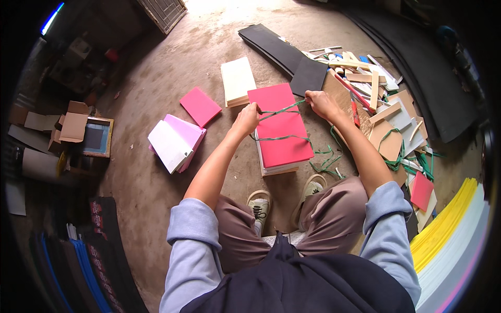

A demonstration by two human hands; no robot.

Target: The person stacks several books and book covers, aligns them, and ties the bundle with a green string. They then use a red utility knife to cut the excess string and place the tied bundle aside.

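Head view: a tall red-topped stack of flat sheets [284, 125] stands on the brown concrete floor [141, 203] between the two hands, its long axis running from just before twelve o'clock to just before six. The left hand [246, 120] is nearer, overlapping the stack's nine o'clock edge, with the stack's middle at four o'clock from its grip. The right hand [323, 106] is just beyond the far right edge, the middle at about seven o'clock from its grip. Both grips are narrow, pinched on the thin green plastic strap [284, 109], which slants between them over the upper half; another run of it crosses the lower half, and loose loops lie at four o'clock.

Of the stack's surroundings, a cream paper stack [237, 78] is near at half past ten, and a flat black panel [309, 75] at one, so close to the far edge that I cannot tell whether they touch. Toward six o'clock, floor shows between the near edge and the pale lace-up shoes [259, 199]
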